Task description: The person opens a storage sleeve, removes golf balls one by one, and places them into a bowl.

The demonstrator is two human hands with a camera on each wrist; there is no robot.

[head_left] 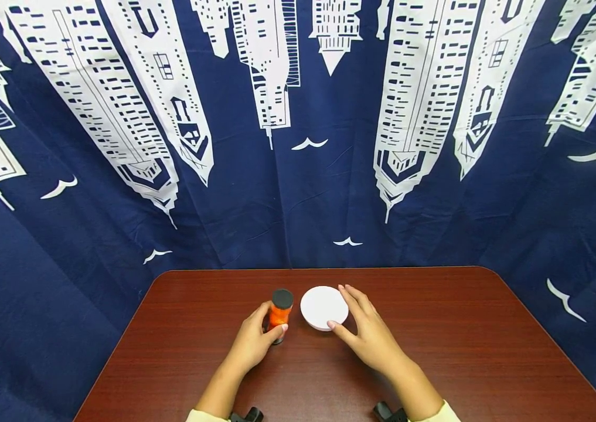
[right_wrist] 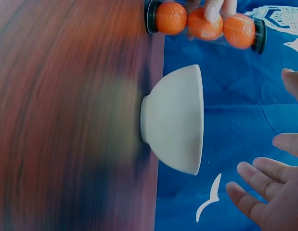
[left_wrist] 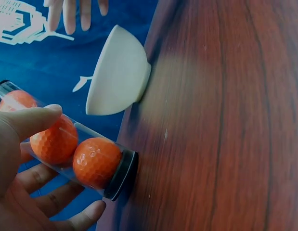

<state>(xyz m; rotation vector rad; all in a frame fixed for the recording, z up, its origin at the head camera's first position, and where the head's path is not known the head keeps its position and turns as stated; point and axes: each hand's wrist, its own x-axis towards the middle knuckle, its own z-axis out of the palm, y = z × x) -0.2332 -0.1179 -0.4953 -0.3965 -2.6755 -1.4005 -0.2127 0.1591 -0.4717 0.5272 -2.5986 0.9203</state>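
Observation:
My left hand [head_left: 252, 341] grips a clear tube of orange golf balls [head_left: 279, 315], thumb on the near side and fingers round the back. Three balls show through its wall in the right wrist view, with a dark cap [right_wrist: 259, 36] at each end. The tube stands nearly upright, its lower end close to the tabletop. To its right, a plain white bowl [head_left: 323, 308] rests upright on its foot. My right hand [head_left: 374, 337] hovers beside and above the bowl's right rim, fingers spread and holding nothing; the right wrist view shows a gap between fingertips [right_wrist: 235, 188] and bowl.
A reddish-brown wooden table [head_left: 461, 334] with rounded far corners lies under both hands. Behind and around it hangs a dark blue cloth [head_left: 319, 199] printed with white buildings and birds. A black wrist mount [head_left: 390, 412] sits at each forearm.

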